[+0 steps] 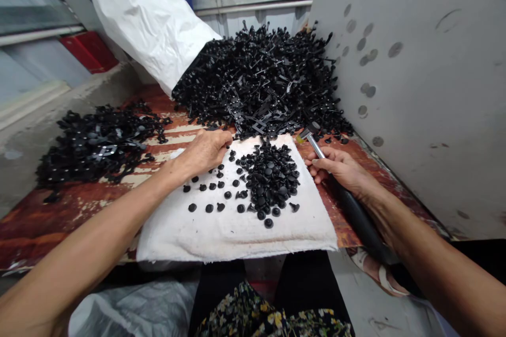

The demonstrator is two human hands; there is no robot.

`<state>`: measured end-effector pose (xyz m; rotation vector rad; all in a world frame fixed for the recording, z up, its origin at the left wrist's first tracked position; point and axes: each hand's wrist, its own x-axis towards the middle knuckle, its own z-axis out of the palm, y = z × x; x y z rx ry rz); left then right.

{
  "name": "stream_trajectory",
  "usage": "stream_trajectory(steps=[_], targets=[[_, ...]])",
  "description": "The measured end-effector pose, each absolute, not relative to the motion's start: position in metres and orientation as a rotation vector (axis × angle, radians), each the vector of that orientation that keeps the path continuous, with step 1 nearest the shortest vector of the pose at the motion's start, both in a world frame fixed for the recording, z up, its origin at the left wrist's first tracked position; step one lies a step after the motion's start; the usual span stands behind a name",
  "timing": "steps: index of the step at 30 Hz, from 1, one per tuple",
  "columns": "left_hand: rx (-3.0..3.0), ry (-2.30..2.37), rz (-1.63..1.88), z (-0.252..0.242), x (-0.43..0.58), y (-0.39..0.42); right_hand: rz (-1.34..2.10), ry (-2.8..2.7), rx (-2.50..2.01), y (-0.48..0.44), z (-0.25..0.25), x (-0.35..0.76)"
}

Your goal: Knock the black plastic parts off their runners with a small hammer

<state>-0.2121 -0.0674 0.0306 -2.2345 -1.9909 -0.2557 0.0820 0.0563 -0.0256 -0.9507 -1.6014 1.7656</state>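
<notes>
My right hand (342,168) is closed around a small mallet (316,145) with a metal shaft, a long black grip and a head with one dark and one yellowish face. The mallet head lies just past the cloth's right edge. My left hand (207,150) is pinched over the cloth's back left edge, close to the large pile; what its fingertips hold, if anything, is too small to make out. On the white cloth (237,234) lies a heap of black round-headed plastic plugs (271,176). Left of the heap, several single plugs (212,186) stand apart on their heads.
A large pile of black plastic strips and clips (269,79) rises at the back, spilling from a white sack (146,16). Another black pile (98,142) lies on the left of the worn reddish board (43,231). A grey panel (419,100) walls off the right side.
</notes>
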Motion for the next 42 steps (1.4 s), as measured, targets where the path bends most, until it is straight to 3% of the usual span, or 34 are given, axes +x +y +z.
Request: stream_trajectory(steps=[7, 14, 22, 28, 35, 39, 42], targets=[[-2.246, -1.95, -0.08, 0.021, -0.211, -0.069, 1.776, -1.62, -0.945, 0.057, -0.025, 0.081], [-2.201, -2.024, -0.448, 0.035, -0.23, -0.074, 1.715, -1.659, -0.937, 0.058, -0.032, 0.083], [-2.389, -2.093, -0.285, 0.019, -0.246, -0.052, 1.709, -1.69, -0.94, 0.059, -0.032, 0.083], [-2.102, -2.51, -1.434, 0.031, -0.256, -0.035, 1.782, -1.622, -0.897, 0.056, -0.026, 0.08], [-1.608, -2.539, -2.049, 0.075, -0.249, -0.068, 1.814, -1.493, -0.886, 0.045, -0.006, 0.084], [-1.433, -2.552, -2.637, 0.085, -0.211, -0.116, 1.855, -1.389, -0.854, 0.023, 0.007, 0.089], [-1.39, -2.577, -2.859, 0.087, -0.181, -0.142, 1.868, -1.524, -0.88, -0.007, 0.02, 0.093]])
